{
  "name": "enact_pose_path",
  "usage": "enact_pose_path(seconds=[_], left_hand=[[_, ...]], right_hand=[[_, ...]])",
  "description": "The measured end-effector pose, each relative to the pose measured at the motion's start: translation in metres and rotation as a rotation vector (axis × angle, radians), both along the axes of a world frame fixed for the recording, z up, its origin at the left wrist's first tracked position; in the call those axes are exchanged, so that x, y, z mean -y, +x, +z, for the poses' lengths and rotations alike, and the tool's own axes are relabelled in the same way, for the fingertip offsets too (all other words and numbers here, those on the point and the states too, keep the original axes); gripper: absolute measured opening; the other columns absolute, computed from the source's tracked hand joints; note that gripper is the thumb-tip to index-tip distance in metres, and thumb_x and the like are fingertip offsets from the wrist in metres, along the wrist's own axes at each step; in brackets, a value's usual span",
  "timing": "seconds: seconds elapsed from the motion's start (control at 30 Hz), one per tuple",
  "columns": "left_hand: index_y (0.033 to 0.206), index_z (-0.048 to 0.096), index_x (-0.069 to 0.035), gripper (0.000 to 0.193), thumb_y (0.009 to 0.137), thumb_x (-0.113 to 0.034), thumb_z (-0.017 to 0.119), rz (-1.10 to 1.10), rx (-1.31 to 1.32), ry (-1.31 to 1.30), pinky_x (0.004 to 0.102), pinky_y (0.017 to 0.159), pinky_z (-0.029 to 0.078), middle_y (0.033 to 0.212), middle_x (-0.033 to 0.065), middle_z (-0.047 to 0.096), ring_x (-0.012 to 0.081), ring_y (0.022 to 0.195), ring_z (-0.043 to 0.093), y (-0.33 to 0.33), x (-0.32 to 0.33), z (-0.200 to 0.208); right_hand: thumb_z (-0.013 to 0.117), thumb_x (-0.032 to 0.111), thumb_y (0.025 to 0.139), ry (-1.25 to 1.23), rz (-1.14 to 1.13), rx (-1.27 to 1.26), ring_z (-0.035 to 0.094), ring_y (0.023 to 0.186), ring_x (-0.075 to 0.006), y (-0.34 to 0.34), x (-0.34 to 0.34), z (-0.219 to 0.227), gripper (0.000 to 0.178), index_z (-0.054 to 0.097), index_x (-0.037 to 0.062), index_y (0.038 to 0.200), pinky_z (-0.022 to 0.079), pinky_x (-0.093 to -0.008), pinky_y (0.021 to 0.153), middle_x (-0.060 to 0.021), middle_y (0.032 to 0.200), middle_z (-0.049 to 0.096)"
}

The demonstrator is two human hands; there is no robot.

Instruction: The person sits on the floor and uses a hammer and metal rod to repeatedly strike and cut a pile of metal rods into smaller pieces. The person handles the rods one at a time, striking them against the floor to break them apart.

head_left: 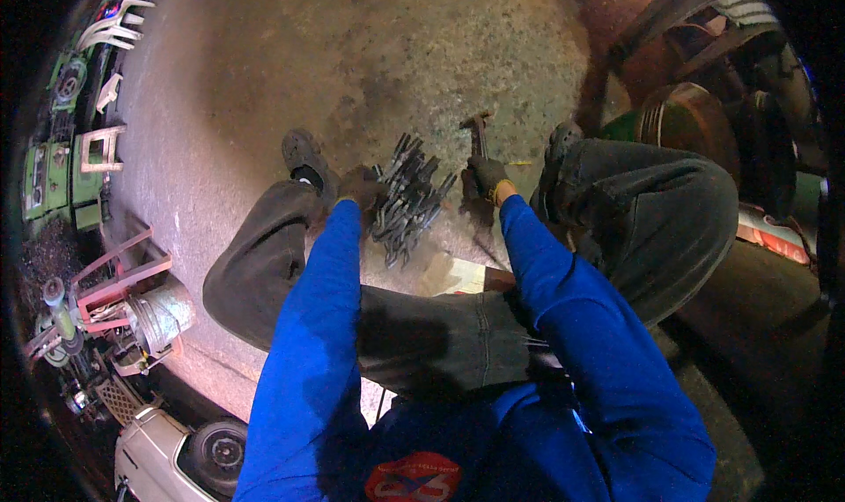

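A heap of dark, slender metal pieces (407,189) lies on the floor between my feet, several with bent or forked ends. My left hand (359,188), in a dark glove, is at the left edge of this heap. Its fingers blend into shadow, so whether it grips a piece does not show. To the right of the heap, my right hand (489,179), also gloved, is closed round the handle of a hammer (478,132). The hammer's head points away from me, above the floor.
My dark shoes (304,154) flank the heap on the concrete floor (352,53). At the left are a pink-red metal frame (123,277), a metal bucket (160,315), white plastic chairs (119,26) and green machinery (40,180). A vehicle (158,454) stands lower left; a rounded drum-like object (687,128) at right.
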State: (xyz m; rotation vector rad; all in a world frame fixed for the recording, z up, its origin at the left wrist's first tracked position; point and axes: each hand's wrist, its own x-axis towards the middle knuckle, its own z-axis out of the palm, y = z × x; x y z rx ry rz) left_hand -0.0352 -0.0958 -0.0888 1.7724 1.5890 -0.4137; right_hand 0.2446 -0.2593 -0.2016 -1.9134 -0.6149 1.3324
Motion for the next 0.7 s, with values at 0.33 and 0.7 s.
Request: enact_pose_path(seconds=[0.33,0.7], left_hand=[[0.112,0.074,-0.018,0.046,0.068,-0.030,0.077,-0.130,-0.152,0.096,0.0417,0.097,0.052,0.118,0.0147,0.071,0.0332,0.111,0.067,-0.062,0.015,-0.061],[0.113,0.075,-0.017,0.045,0.069,-0.030,0.077,-0.173,-0.157,-0.022,0.0427,0.098,0.051,0.115,0.0149,0.072,0.0339,0.110,0.068,-0.043,0.020,-0.037]], right_hand=[[0.060,0.035,0.089,-0.016,-0.083,-0.233,0.068,0.073,-0.0261,-0.020,-0.013,0.029,0.038,0.070,-0.0016,0.097,0.052,-0.0395,0.067,-0.0135,0.081,0.070],[0.058,0.032,0.091,-0.088,-0.095,-0.196,0.065,0.065,-0.0219,-0.018,-0.009,0.035,0.036,0.068,-0.0024,0.090,0.050,-0.0396,0.060,-0.0128,0.077,0.070]])
